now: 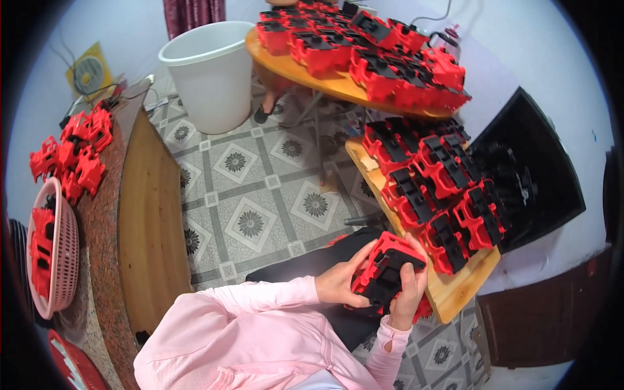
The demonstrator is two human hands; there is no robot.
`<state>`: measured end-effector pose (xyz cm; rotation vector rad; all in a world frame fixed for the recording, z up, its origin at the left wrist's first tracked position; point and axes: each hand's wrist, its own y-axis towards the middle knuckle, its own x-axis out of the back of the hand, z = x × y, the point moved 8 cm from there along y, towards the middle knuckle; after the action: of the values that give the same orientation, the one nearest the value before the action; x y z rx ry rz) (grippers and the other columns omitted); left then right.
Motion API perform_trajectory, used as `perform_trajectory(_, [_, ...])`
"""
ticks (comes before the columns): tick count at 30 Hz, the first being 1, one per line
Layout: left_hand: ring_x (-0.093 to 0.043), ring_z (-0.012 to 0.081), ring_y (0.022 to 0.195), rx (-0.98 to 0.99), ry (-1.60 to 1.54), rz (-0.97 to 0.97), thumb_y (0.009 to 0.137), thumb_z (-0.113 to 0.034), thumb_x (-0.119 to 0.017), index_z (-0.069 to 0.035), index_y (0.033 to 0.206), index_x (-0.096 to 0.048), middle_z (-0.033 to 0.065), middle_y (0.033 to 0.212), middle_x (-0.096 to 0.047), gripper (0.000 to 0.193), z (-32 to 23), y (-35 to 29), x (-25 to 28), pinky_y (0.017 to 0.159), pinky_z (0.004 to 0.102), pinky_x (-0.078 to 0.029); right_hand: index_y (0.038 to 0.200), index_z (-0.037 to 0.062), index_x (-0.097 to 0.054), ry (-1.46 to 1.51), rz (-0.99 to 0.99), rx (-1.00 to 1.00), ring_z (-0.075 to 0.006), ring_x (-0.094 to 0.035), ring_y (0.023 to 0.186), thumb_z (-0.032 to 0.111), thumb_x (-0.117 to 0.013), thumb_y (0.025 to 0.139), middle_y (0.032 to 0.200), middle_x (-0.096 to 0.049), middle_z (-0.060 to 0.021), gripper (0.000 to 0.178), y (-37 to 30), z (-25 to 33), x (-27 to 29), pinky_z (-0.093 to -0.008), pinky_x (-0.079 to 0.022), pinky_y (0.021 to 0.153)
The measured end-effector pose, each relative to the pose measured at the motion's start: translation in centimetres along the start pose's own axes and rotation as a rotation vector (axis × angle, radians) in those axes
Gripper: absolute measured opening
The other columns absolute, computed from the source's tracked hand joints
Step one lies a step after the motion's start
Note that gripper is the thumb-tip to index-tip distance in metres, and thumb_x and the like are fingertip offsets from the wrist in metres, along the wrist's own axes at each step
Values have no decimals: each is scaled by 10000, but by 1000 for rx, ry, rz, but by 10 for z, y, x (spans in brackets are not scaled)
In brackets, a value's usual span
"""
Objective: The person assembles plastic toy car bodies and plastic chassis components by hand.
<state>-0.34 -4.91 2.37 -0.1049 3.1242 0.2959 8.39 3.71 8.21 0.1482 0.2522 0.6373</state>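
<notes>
Between our left hand [339,284] and right hand [409,294] sits one red-and-black unit [383,277], fingers of both clamped around its sides, right thumb on its black face. Black parts lie within its red frame, though we cannot tell whether it is complete. Just beyond our right fingers, similar units [445,166] crowd a wooden board [473,283]; farther ahead, more units [383,75] fill a rounded table [279,65], seemingly done. Well left of our left fingers, red pieces [89,174] on a counter [122,208] show little black, so we judge those remain.
</notes>
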Motion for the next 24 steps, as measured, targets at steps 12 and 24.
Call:
perform_trajectory(12, [-444, 219, 1258, -291, -74, -387, 666, -134, -853, -39, 1480, -75, 143, 1381, -413, 1130, -65, -9, 81, 1045, 361, -378, 1429, -75, -337, 165, 105, -59, -192, -531, 1160, 199, -690, 728, 1307, -522, -121, 831, -9, -31, -53, -312, -408, 1002])
perform_trajectory(24, [-490, 292, 1269, -245, -63, -226, 700, -201, -802, -48, 1517, 92, 202, 1456, -367, 1221, -60, -9, 118, 1038, 355, -384, 1437, -104, -290, 143, 86, -105, -225, -485, 1252, 195, -607, 828, 1394, -453, -157, 749, -1, -32, -81, -346, -364, 1068])
